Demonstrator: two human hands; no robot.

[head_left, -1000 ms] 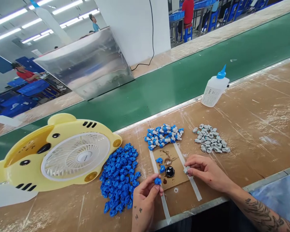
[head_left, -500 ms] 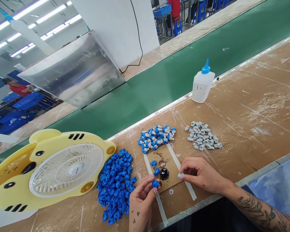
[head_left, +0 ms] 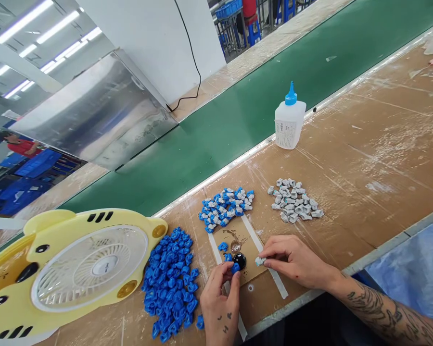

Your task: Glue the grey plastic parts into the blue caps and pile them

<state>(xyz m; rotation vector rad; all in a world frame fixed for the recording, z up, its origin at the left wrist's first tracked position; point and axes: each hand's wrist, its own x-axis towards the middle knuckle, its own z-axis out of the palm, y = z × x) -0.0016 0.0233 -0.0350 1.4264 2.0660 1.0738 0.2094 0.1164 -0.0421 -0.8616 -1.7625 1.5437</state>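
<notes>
Over cardboard (head_left: 250,272) on the worktop (head_left: 364,192), the left hand (head_left: 222,295) pinches a blue piece (head_left: 235,267) beside a glossy black circle (head_left: 240,260); the right hand (head_left: 294,262) pinches a grey piece (head_left: 260,261) by one end, likely to leave the rest free. A blue pile (head_left: 173,283) and a grey pile (head_left: 296,204) flank the cardboard, probably for easy reach. The grey piece's long axis runs roughly crosswise, free end leftward; the blue piece's is hidden.

Brown surface (head_left: 389,154); green belt (head_left: 216,149) along its far edge. Beyond that edge: white pillar (head_left: 144,38), black cable (head_left: 192,53) hanging against it; shiny metal panel (head_left: 97,113) beside it. Toward far edge's left end: blue bins (head_left: 39,162), lit ceiling tubes (head_left: 25,21) above.
</notes>
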